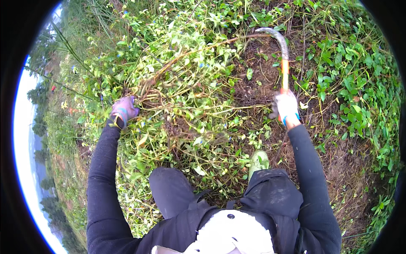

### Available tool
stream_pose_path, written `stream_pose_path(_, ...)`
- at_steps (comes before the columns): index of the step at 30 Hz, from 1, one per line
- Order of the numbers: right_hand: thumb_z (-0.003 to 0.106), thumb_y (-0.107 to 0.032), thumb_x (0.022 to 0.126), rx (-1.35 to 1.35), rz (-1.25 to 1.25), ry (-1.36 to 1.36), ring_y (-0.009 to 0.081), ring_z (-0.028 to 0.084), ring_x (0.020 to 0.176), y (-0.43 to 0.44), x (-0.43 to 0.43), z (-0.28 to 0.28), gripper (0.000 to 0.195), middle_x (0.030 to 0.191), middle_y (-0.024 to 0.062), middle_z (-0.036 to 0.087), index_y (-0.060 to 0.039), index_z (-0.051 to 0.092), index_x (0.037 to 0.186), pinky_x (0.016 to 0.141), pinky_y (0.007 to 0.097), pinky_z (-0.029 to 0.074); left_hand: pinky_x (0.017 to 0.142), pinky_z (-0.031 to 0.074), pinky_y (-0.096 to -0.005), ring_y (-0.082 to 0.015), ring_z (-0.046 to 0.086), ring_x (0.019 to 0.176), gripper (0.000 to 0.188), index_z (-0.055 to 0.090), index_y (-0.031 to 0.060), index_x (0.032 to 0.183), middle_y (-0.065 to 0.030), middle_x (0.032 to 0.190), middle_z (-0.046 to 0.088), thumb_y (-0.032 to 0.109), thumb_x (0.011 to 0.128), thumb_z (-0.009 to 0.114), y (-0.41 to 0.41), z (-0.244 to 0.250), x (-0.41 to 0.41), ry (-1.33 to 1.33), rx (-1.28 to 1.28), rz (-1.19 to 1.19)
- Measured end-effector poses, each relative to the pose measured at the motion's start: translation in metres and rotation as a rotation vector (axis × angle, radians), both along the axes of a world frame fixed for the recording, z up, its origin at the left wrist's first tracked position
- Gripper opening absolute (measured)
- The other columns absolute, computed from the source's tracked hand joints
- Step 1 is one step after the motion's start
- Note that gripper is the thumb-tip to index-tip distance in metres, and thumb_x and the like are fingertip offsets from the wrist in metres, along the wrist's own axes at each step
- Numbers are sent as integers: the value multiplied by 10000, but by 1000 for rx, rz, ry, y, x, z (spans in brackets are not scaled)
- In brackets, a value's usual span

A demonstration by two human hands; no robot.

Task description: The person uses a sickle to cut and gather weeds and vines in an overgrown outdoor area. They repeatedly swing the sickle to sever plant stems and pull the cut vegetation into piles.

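Note:
My right hand [287,103], in a pale work glove with a blue cuff, grips the orange handle of a sickle [284,47]. The curved metal blade points up and hooks to the left over bare soil. At the blade, a long brown stem [190,52] reaches across from the left. My left hand [125,109], in a purplish glove, is closed around stems at the left edge of a tangled clump of pulled vines [155,89]. Leaves and small blue flowers are mixed into this clump. Parts of it are blurred.
Brown soil [258,76] with plant litter shows between the clump and leafy green vines [352,85] at the right. A green boot [258,160] stands below. Taller grass [95,19] grows at upper left, and trees [52,206] line the far left.

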State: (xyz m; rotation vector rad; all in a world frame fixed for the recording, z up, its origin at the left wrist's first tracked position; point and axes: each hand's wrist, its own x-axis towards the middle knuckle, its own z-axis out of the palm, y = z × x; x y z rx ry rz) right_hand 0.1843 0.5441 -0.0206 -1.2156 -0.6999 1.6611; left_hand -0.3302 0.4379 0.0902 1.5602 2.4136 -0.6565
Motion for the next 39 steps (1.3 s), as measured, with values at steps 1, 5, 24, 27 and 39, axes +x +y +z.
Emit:
stream_pose_path(1,513,-111,857,-14,40,-56,141,466,438,12,-7,-8,50,576,-1,460,-94,469,869,368,269,393,889,468,-401,-314,595,1015,541,525,65,1207,-179,1114,603,276,730,668,-1,-12,-1,30,-15,-39)
stream_pose_path(5,464,-80,873,-109,340,-151,136,478,445,-10,-32,-41,35,596,29,500,-60,460,902,374,338,494,888,457,-412,-336,587,1016,514,541,50,1166,-183,1073,619,280,726,673,-2,-29,3,-25,23,-1)
stream_pose_path(24,435,-109,886,-107,463,140,145,390,442,84,-78,-28,95,581,1,406,-134,365,826,429,453,508,1012,384,-375,-282,483,1186,713,373,78,1349,-176,1293,483,284,755,708,164,100,216,-470,765,-1103)
stream_pose_path(27,428,-101,882,-82,624,60,150,401,423,89,-99,-76,54,588,13,425,-111,398,838,457,397,499,1090,211,-485,-339,287,1320,799,314,135,1385,-148,1375,393,418,736,683,174,46,307,-216,315,-987)
stream_pose_path(39,493,-148,860,-432,573,547,114,411,532,-64,1,-23,109,652,16,433,-71,420,838,414,231,336,882,313,-418,-262,560,1000,617,714,113,784,-68,880,681,619,841,364,164,-37,158,320,-218,-611)
